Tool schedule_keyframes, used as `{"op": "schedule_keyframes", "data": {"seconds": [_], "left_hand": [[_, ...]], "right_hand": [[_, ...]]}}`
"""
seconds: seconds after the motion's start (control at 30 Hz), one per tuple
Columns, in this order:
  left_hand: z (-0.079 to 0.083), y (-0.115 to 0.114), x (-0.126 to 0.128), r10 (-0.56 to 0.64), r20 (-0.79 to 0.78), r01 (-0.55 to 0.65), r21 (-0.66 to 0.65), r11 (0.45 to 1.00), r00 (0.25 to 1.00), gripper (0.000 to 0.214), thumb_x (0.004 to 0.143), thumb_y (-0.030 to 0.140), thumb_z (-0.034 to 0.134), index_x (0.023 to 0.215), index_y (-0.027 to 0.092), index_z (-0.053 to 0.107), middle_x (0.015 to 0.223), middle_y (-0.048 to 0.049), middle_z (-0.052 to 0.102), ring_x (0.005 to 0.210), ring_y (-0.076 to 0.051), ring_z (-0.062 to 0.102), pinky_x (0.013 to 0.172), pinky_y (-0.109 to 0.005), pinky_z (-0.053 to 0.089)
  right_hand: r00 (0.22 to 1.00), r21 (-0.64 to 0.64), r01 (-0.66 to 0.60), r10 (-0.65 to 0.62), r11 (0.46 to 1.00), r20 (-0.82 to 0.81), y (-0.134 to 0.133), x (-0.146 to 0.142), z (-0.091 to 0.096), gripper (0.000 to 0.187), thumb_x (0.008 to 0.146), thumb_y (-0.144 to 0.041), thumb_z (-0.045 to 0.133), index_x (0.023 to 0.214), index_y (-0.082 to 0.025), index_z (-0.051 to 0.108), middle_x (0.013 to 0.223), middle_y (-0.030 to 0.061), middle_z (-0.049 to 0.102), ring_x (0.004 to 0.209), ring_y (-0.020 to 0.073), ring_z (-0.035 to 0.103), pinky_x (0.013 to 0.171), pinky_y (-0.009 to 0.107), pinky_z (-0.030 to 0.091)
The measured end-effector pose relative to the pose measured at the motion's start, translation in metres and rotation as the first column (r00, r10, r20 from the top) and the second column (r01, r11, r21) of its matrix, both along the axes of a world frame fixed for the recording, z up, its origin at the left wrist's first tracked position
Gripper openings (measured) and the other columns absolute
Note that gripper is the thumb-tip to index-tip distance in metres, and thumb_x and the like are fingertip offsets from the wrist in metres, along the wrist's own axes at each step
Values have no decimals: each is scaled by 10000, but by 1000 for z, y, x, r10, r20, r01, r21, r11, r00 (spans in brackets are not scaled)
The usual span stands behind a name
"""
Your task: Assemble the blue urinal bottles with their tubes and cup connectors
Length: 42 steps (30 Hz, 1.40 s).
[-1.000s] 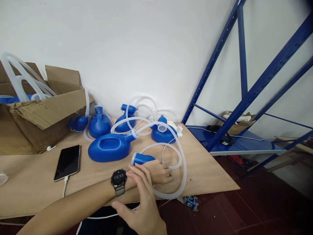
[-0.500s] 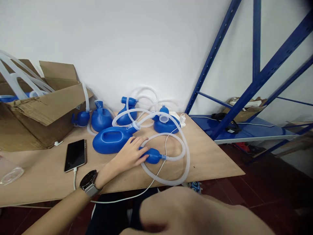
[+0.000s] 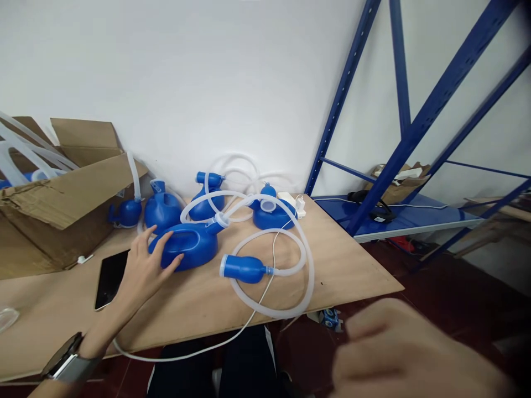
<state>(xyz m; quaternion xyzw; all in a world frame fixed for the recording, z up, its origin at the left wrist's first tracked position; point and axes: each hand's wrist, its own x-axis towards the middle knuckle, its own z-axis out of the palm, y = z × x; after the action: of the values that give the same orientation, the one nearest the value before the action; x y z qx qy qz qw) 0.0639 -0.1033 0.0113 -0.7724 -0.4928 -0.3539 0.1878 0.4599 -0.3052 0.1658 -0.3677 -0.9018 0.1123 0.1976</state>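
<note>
My left hand (image 3: pixel 143 268) has its fingers spread and rests on the left end of a flat blue plastic bottle (image 3: pixel 188 246) lying on the wooden table (image 3: pixel 352 265). A clear hose (image 3: pixel 305 260) loops from that bottle's neck to a blue funnel piece (image 3: pixel 244 268) lying just right of the hand. A watch (image 3: pixel 62 362) sits on my left wrist. My right hand (image 3: pixel 409 354) is blurred at the lower right, close to the camera and away from the table; its fingers look curled with nothing visible in them.
Three more blue bottles (image 3: pixel 164 210) with hoses stand by the wall. An open cardboard box (image 3: pixel 53 204) with hoses fills the left. A black phone (image 3: pixel 110 276) on a white cable (image 3: pixel 194 348) lies left of my hand. A blue metal rack (image 3: pixel 398 143) stands to the right.
My left hand let go of the blue funnel piece and moved left onto the flat bottle. My right hand shifted from the bottom middle to the lower right.
</note>
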Motion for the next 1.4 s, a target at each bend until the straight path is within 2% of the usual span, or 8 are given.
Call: {"op": "schedule_keyframes", "data": {"seconds": [0.13,0.27,0.43,0.63,0.8,0.93,1.1,1.4], "left_hand": [[4,21,-17,49,-16,-51,-108,993,999,731,941,598,615,1545,249,396,1677,-197,361,1547,-486,324,1198,-686,360],[7,41,-23,27,48,-11,-303,953,998,725,861,707,637,1435,280,518,1496,-131,624,1478,-433,472,1170,-609,437],[21,36,-9,39,233,75,-460,885,972,687,741,724,747,1252,288,599,1243,-66,764,1096,-341,732,922,-412,589],[32,16,13,87,451,245,-626,740,888,446,844,718,655,882,284,560,724,71,690,596,-182,591,569,-236,476],[30,13,23,118,457,156,-518,841,882,468,784,736,723,898,294,620,824,54,736,723,-220,679,669,-281,541],[40,6,29,156,561,166,-480,861,813,455,772,704,772,934,296,651,1032,10,781,1066,-303,717,939,-407,569],[63,-9,43,173,702,205,-420,884,691,504,696,672,838,941,273,651,1044,-2,778,1080,-301,722,997,-487,589],[86,-30,78,29,799,229,-207,951,601,391,681,504,859,915,252,673,1035,-35,806,1005,-306,757,924,-495,653]], "right_hand": [[995,29,86,-88,996,55,33,-2,-68,435,940,-410,776,1356,-338,670,1213,12,782,1090,228,742,938,343,611],[950,143,240,-262,960,168,57,12,-158,917,758,-387,936,1563,-305,505,1621,156,499,1526,430,419,1147,642,488],[943,332,269,-318,904,101,58,35,-215,482,897,-249,814,1353,-313,672,1671,164,405,1572,434,326,1148,746,424],[948,466,284,-317,838,-7,65,45,-220,131,917,-232,779,1034,-242,721,1624,155,432,1571,403,318,1133,677,488],[942,517,254,-331,817,61,77,51,-211,80,1005,-271,650,996,-198,681,1616,202,466,1532,389,403,1113,667,499],[956,581,189,-283,791,73,84,59,-212,144,1045,-247,566,1055,-201,702,1193,133,731,1130,260,693,1023,516,579],[956,688,185,-291,701,39,81,68,-211,271,1027,-223,618,1273,-283,715,898,49,692,732,182,643,667,304,548],[896,832,258,-443,491,-16,65,102,-190,412,1025,-323,682,1403,-165,644,738,32,702,626,183,656,608,317,503]]}}
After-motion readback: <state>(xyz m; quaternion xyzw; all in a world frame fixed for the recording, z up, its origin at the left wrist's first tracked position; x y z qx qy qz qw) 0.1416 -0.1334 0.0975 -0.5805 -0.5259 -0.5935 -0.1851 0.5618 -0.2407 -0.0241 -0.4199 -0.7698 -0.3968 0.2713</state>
